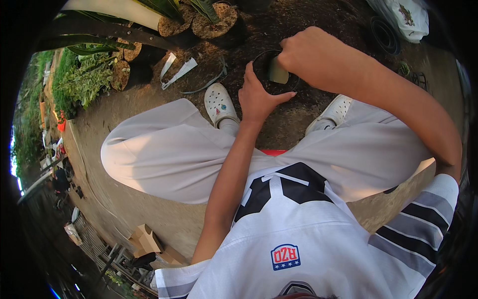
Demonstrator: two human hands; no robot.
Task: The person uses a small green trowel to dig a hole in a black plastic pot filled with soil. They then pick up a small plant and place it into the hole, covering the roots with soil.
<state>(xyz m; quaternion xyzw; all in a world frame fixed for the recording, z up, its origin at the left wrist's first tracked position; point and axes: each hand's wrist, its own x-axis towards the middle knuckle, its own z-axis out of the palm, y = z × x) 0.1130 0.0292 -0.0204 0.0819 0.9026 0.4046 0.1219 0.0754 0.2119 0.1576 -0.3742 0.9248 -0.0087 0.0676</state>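
In front of my feet stands a round black plant pot (266, 59), its dark mouth facing up. My left hand (257, 95) curves around the near left side of its rim, with thumb and fingers spread apart. Over the far right of the rim, my right hand (304, 58) is closed in a fist. Below that fist, a pale, flat-bladed scoop-like tool (279, 74) reaches down into the pot; its handle is hidden by the hand. Dark loose soil (257, 22) covers the ground around the pot.
Potted snake plants (218, 22) stand at the far left beside a leafy bush (87, 76). White plastic strips (179, 73) lie near my left clog (220, 104). At the far right are stacked black pots (384, 35) and a white sack (405, 18). Cardboard boxes (145, 239) sit behind, left.
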